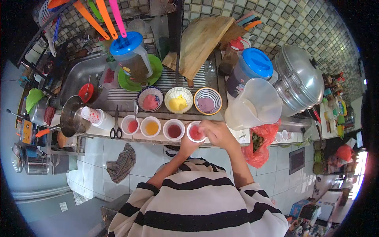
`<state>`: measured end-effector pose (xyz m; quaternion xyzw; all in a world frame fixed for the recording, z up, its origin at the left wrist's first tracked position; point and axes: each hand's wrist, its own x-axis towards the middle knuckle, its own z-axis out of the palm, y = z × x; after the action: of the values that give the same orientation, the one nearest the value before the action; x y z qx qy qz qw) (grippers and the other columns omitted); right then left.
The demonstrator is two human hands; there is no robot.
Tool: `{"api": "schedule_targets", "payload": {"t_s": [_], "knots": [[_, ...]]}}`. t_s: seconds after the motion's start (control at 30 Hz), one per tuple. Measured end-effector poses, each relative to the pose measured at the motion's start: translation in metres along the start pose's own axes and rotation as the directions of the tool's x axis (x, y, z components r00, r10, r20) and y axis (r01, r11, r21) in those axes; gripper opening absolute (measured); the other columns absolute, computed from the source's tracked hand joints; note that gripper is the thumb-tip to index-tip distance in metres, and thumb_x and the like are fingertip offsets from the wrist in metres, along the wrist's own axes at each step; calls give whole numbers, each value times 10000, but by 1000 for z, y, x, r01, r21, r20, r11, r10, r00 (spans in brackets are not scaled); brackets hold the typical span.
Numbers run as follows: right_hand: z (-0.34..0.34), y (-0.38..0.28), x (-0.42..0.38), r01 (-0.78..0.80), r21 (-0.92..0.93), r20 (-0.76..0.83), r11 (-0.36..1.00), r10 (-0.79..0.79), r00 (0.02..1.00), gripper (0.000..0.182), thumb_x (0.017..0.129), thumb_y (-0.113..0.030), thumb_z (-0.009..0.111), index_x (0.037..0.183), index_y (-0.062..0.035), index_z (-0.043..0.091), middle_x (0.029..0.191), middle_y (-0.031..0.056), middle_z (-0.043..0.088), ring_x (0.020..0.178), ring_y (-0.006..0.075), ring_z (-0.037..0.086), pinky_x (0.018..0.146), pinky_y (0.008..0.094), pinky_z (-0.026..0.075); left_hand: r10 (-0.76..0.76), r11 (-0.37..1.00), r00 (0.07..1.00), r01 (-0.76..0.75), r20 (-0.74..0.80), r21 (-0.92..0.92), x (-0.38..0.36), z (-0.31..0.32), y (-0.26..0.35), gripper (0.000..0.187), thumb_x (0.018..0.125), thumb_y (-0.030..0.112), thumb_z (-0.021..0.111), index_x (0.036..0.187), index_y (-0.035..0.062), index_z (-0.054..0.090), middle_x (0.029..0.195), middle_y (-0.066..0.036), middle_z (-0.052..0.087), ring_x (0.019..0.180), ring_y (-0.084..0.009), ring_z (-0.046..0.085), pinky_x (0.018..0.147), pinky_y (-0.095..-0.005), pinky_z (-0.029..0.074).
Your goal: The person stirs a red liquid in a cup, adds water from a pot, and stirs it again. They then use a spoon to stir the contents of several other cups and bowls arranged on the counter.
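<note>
My left hand (190, 146) is closed around the near side of a white paper cup (190, 137) with pinkish-red contents at the counter's front edge. Over the cup's right rim, my right hand (218, 133) has its fingers pinched together; whatever they hold, if anything, is hidden. In a row to the left stand a cup of dark red liquid (173, 130), a cup of orange-yellow liquid (151, 127) and a cup with red contents (130, 125) and a spoon. Behind them are bowls of pink (151, 102), yellow (177, 102) and purple (206, 104) soft stuff.
A large translucent jug (254, 104) stands right of my hands, beside a red plastic bag (258, 152). Scissors (116, 128), stacked cups (103, 119) and a pan (74, 116) lie left. Behind are blue-lidded pitchers (132, 59), a cutting board (201, 47) and a steamer (298, 79).
</note>
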<state>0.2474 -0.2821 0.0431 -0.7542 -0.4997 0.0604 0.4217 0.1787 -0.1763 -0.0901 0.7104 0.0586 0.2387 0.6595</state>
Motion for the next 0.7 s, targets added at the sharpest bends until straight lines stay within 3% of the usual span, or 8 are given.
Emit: {"api": "schedule_targets", "payload": {"t_s": [0.07, 0.2, 0.3, 0.4, 0.47, 0.6, 0.7], "knots": [[2, 6, 0, -2, -36, -145, 999, -3, 989, 47, 802, -67, 509, 804, -37, 546, 727, 117, 576, 662, 296, 582, 602, 353, 461, -15, 1000, 1000, 15, 0, -12, -1, 1, -4, 612, 600, 45, 756, 1119, 41, 431, 1044, -95, 511, 975, -209, 524, 839, -323, 431], [6, 4, -2, 32, 10, -110, 999, -30, 994, 42, 796, -64, 515, 803, -41, 550, 723, 115, 575, 651, 299, 579, 592, 352, 460, 18, 999, 1000, -18, -4, 34, 0, 0, 1, 617, 592, 39, 756, 1114, 41, 426, 1034, -96, 510, 963, -208, 528, 835, -321, 432], [0, 0, -3, -50, 28, -26, 998, 51, 998, 39, 794, -54, 514, 805, -39, 549, 717, 114, 572, 639, 290, 580, 584, 346, 459, -13, 1000, 1000, 13, 1, 8, 0, 1, 0, 622, 591, 39, 756, 1116, 41, 421, 1030, -94, 507, 962, -206, 525, 839, -320, 429], [7, 5, -2, -20, -53, -155, 998, 12, 988, 39, 794, -54, 513, 790, -32, 546, 711, 116, 567, 636, 285, 579, 582, 344, 458, -12, 1000, 1000, 12, 6, 29, 0, 0, -1, 624, 594, 41, 753, 1119, 39, 416, 1031, -94, 504, 966, -205, 521, 841, -320, 428], [9, 4, -4, 61, 8, -121, 998, -59, 991, 46, 794, -55, 511, 800, -29, 548, 712, 121, 566, 643, 292, 581, 584, 347, 459, 9, 998, 1000, -9, 3, 65, 0, 0, 1, 624, 595, 41, 752, 1120, 38, 415, 1033, -95, 502, 969, -205, 520, 841, -320, 427], [1, 0, -4, 0, 37, -26, 999, 1, 1000, 52, 788, -48, 511, 812, -29, 554, 728, 123, 574, 658, 307, 581, 596, 350, 463, 18, 1000, 1000, -18, -2, 17, -1, 2, -5, 632, 591, 49, 756, 1122, 36, 413, 1039, -99, 499, 969, -212, 519, 840, -324, 427], [4, 3, -4, -81, -63, -164, 995, 70, 984, 52, 787, -38, 508, 812, -28, 552, 734, 121, 583, 659, 304, 588, 603, 345, 466, 13, 999, 1000, -13, -12, 41, -1, 1, -4, 630, 590, 55, 760, 1118, 33, 416, 1037, -104, 503, 964, -213, 522, 841, -325, 426]]}}
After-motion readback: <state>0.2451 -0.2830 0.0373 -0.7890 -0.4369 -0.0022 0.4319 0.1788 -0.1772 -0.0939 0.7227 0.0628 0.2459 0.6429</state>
